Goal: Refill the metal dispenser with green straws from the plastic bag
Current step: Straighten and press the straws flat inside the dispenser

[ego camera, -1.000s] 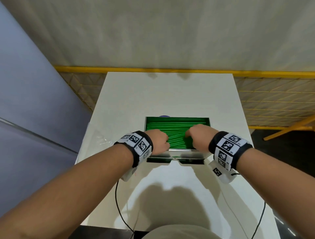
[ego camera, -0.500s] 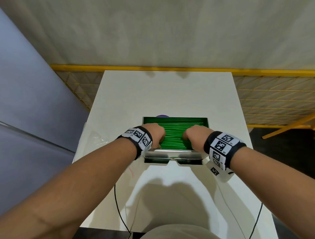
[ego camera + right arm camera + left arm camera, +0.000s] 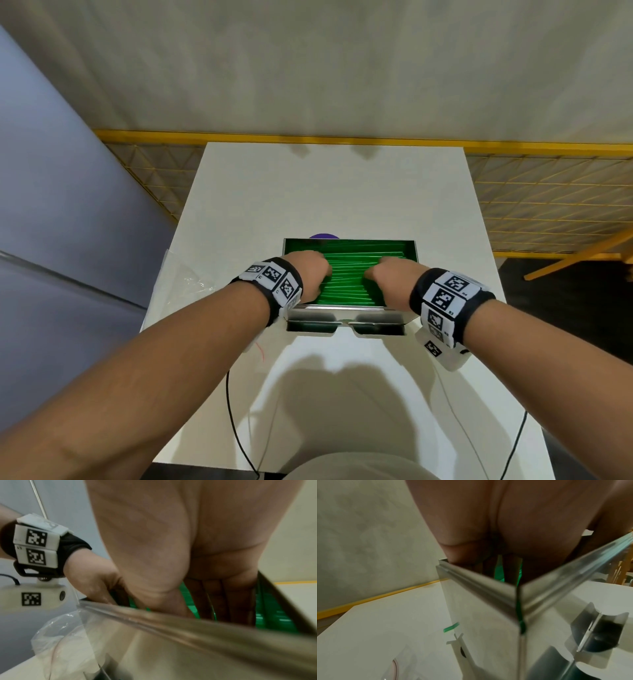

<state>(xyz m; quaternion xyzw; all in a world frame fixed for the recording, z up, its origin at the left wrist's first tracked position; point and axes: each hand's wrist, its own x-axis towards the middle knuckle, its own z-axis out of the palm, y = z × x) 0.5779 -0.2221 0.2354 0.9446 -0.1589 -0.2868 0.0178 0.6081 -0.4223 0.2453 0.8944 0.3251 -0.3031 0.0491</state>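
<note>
The metal dispenser (image 3: 346, 310) stands open-topped in the middle of the white table (image 3: 325, 192), filled with green straws (image 3: 347, 274) lying crosswise. Both hands reach into it from above. My left hand (image 3: 308, 270) is at the left end and my right hand (image 3: 390, 279) right of centre. Fingers of both point down onto the straws. In the right wrist view the right hand's fingers (image 3: 214, 601) run straight down onto the straws (image 3: 274, 618). The left wrist view shows my left hand (image 3: 505, 527) inside the dispenser's near left corner (image 3: 479, 615). The clear plastic bag (image 3: 185, 277) lies left of the dispenser.
A purple object (image 3: 323, 236) peeks out behind the dispenser. Two black cables (image 3: 233, 411) trail over the table's near edge. A yellow wire fence (image 3: 548, 212) runs behind and beside the table, with a grey panel on the left.
Both hands have sunk a little lower among the straws and drawn toward the near wall. The crooked straws now lie more parallel.
</note>
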